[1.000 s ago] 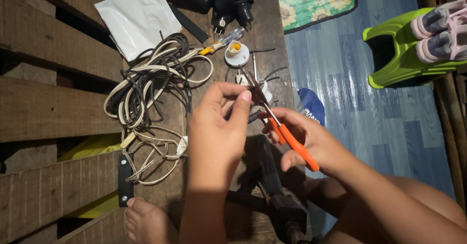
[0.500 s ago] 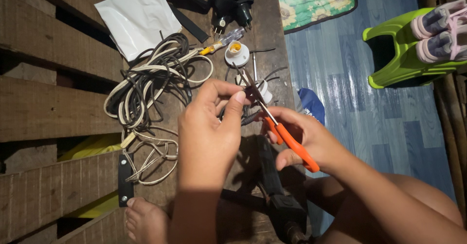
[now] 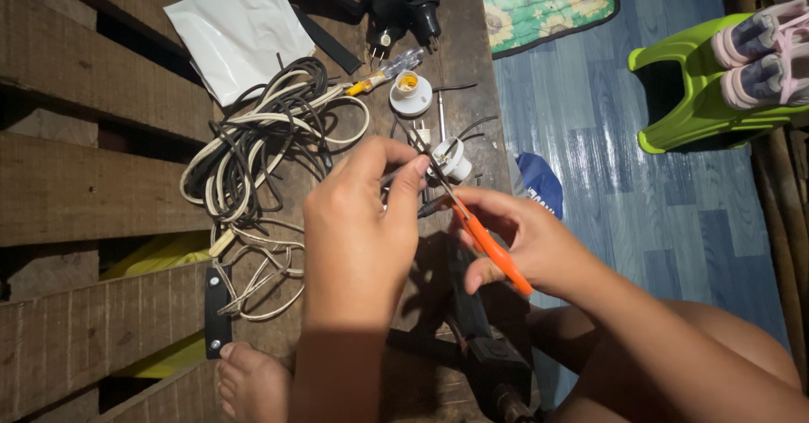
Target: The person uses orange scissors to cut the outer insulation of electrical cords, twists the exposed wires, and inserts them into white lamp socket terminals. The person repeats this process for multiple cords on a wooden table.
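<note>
My left hand (image 3: 358,221) pinches the end of a thin dark wire (image 3: 398,173) between thumb and forefinger, above the wooden platform (image 3: 76,187). My right hand (image 3: 527,242) grips orange-handled scissors (image 3: 482,239), whose blades point up-left and meet the wire right at my left fingertips. A white lamp socket (image 3: 455,160) lies just behind the blades. Whether the blades are closed on the wire is hidden by my fingers.
A tangle of white and black cable (image 3: 253,149) lies left of my hands. Behind it sit a white sheet (image 3: 240,31), a second white socket (image 3: 410,93), a screwdriver (image 3: 383,73) and black plugs (image 3: 404,6). A green plastic stool (image 3: 695,94) holding shoes stands on the blue floor at right. My bare foot (image 3: 249,381) rests at the bottom.
Both hands shifted slightly left and down together. My left fingers tightened on the wire end while the scissors stayed against it.
</note>
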